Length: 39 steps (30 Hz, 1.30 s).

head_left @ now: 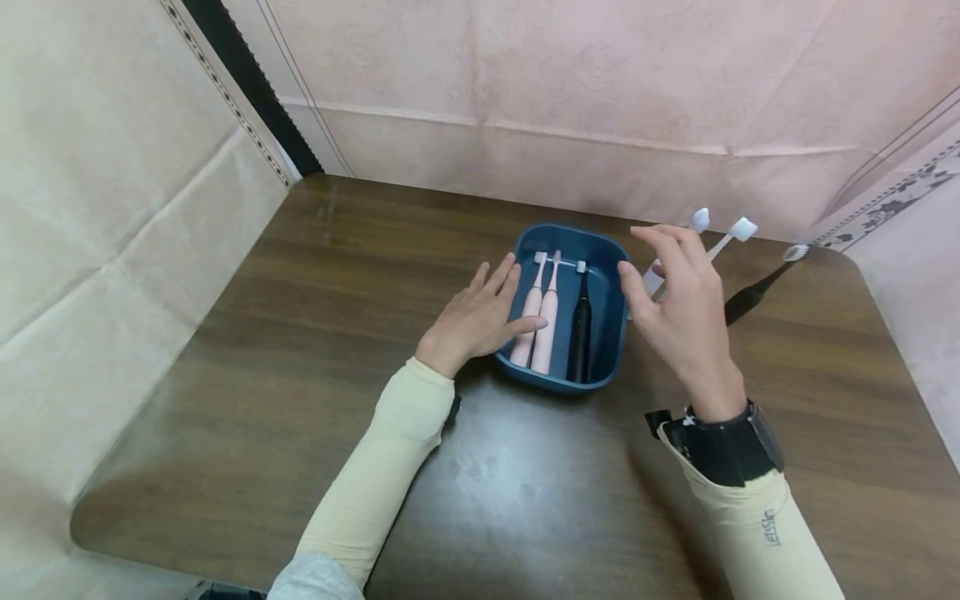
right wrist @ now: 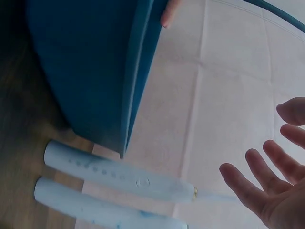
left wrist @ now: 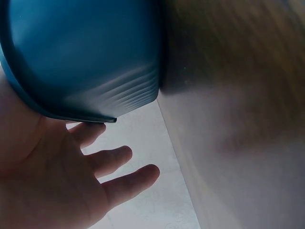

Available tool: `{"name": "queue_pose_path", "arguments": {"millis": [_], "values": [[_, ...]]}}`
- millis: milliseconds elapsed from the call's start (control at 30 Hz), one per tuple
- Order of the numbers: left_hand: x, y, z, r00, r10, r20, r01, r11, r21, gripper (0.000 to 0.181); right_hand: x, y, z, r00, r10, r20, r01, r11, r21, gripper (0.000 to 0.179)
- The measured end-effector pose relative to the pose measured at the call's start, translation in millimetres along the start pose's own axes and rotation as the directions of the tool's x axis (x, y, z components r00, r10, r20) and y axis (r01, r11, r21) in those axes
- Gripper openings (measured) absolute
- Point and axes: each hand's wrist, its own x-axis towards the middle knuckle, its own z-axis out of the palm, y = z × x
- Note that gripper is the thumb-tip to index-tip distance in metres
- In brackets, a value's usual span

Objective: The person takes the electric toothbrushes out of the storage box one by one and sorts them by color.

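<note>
A blue plastic bin (head_left: pixel 618 337) holds two pink electric toothbrushes (head_left: pixel 547 325) side by side and a black electric toothbrush (head_left: pixel 581 333). At the bin's left rim rests my left hand (head_left: pixel 476 321), thumb reaching over the inside and the other fingers spread loosely outside. My right hand (head_left: pixel 686 304), holding nothing, is raised just right of the bin with fingers apart and bent. Two pale electric toothbrushes (right wrist: pixel 119 172) stand upright by the bin's right side, partly hidden behind that hand in the head view. Right of them is another black electric toothbrush (head_left: pixel 752 296), its base hidden.
Everything stands on a brown wooden table (head_left: pixel 300 375) with rounded corners. Pale pink patterned cloth (head_left: pixel 600 83) hangs behind the table's back edge, and more pale cloth (head_left: pixel 112 167) covers the left side. A black wrist strap (head_left: pixel 731 450) is on my right wrist.
</note>
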Motion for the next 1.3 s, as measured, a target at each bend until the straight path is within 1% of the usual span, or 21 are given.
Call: {"name": "queue_pose_path", "arguments": {"millis": [100, 233, 333, 467, 567, 700, 767, 867, 1100, 1300], "values": [[0.2, 0.0, -0.2, 1.000, -0.004, -0.001, 0.004, 1.000, 0.002, 0.092, 4.1, 0, 9, 0.999, -0.007, 0.044, 0.008, 1.000, -0.017, 0.039], [0.9, 0.1, 0.0, 1.000, -0.010, 0.002, 0.010, 1.000, 0.003, 0.092, 8.6, 2, 19, 0.995, 0.018, 0.101, -0.015, 0.999, -0.030, 0.040], [1.3, 0.1, 0.1, 1.000, -0.010, 0.002, 0.010, 1.000, 0.004, 0.092, 11.3, 5, 26, 0.987, 0.046, 0.151, -0.041, 0.998, -0.038, 0.041], [1.4, 0.3, -0.2, 1.000, -0.004, -0.003, 0.004, 1.000, 0.008, 0.092, 14.5, 9, 35, 0.973, 0.076, 0.220, -0.064, 0.996, -0.062, 0.042], [1.5, 0.2, -0.4, 1.000, -0.003, 0.000, 0.003, 1.000, 0.006, 0.092, 16.6, 13, 41, 0.954, 0.094, 0.284, -0.077, 0.994, -0.072, 0.043], [1.7, -0.1, -0.5, 1.000, -0.009, 0.009, 0.009, 1.000, 0.010, 0.092, 18.3, 18, 51, 0.920, 0.117, 0.374, -0.091, 0.992, -0.086, 0.046], [1.7, -0.1, -0.7, 1.000, -0.011, 0.012, 0.011, 1.000, 0.014, 0.092, 18.4, 21, 55, 0.904, 0.130, 0.407, -0.097, 0.990, -0.101, 0.046], [2.0, 0.5, -0.7, 1.000, -0.008, 0.013, 0.008, 1.000, 0.019, 0.092, 18.0, 24, 59, 0.887, 0.155, 0.435, -0.110, 0.986, -0.129, 0.047], [3.2, 1.1, -0.6, 1.000, -0.009, 0.012, 0.009, 1.000, 0.027, 0.091, 16.5, 32, 67, 0.857, 0.180, 0.483, -0.107, 0.979, -0.175, 0.048], [3.3, 0.6, 0.1, 1.000, -0.023, 0.020, 0.023, 1.000, 0.019, 0.091, 14.1, 36, 73, 0.811, 0.214, 0.544, -0.119, 0.972, -0.205, 0.053]]}}
